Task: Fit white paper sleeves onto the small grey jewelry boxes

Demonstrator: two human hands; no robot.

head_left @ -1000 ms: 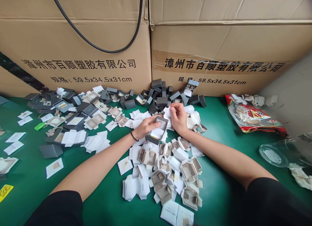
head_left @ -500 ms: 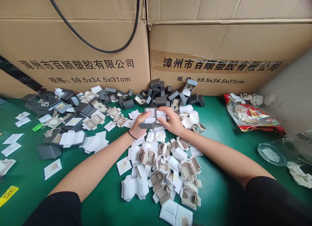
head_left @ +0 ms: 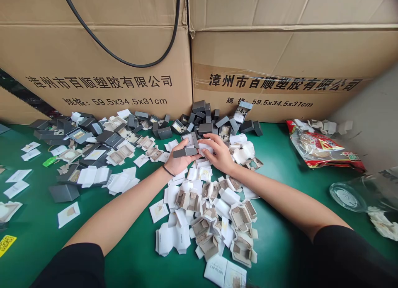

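My left hand (head_left: 178, 158) is closed around a small dark grey box (head_left: 185, 152), which stands open with a pale lining inside. Close against it, my right hand (head_left: 218, 152) grips a small white piece (head_left: 205, 145), seemingly card or paper, beside the box's right side. The fingertips partly hide that piece. Below the hands spreads a heap of unfolded white card inserts (head_left: 188, 200), some showing brown-grey inner sides. Behind the hands lies a pile of dark grey boxes (head_left: 205, 128), several of them open.
More grey boxes (head_left: 64, 193) and white cards lie on the green table (head_left: 124, 238) at left. At right are a red food packet (head_left: 326, 149) and a clear plastic cup (head_left: 348, 197) on its side. Large cartons (head_left: 93, 47) wall off the back; a black cable (head_left: 143, 65) hangs before them.
The grey box in my left hand has tilted and shifted slightly left. The white piece in my right hand now sits apart from the box's inside.
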